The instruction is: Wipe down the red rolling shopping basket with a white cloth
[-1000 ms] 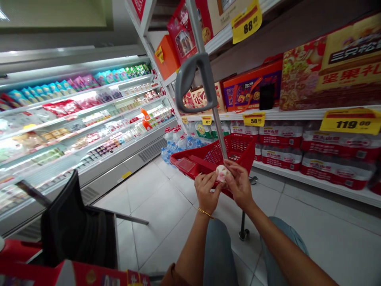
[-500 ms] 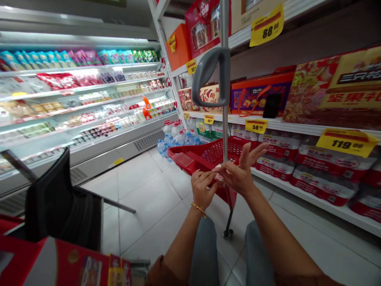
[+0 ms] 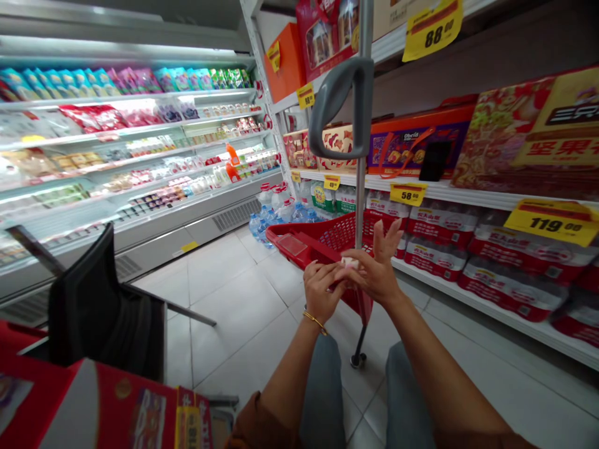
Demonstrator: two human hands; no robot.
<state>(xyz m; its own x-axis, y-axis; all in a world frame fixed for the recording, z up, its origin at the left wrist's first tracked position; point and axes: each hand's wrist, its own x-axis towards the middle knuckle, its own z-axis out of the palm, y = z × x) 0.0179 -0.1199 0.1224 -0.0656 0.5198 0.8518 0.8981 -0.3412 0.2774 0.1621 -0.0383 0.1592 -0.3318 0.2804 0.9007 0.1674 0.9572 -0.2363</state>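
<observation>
My left hand (image 3: 322,288), a gold bracelet (image 3: 314,320) at its wrist, has its fingers curled in front of my knees. Whatever lies inside those fingers is hidden. My right hand (image 3: 381,271) touches the left fingertips. Between its thumb and index finger it pinches a small whitish-pink piece (image 3: 350,262), too small to identify, while its other fingers stretch upward. Just beyond both hands sits a red shopping basket (image 3: 292,244), partly covered by them. A metal pole (image 3: 360,199) with a grey handle (image 3: 322,112) rises in front of the basket.
Shelves with gift boxes (image 3: 510,137) and packs of bottled water (image 3: 496,249) line the right. A refrigerated display (image 3: 187,218) runs along the left and back. A black chair (image 3: 84,299) and red boxes (image 3: 126,405) stand at lower left. A dark phone (image 3: 435,161) leans on the shelf.
My right hand has turned slightly, and the whitish piece between its thumb and index finger now shows. My left hand remains curled beside it. The view has shifted a little.
</observation>
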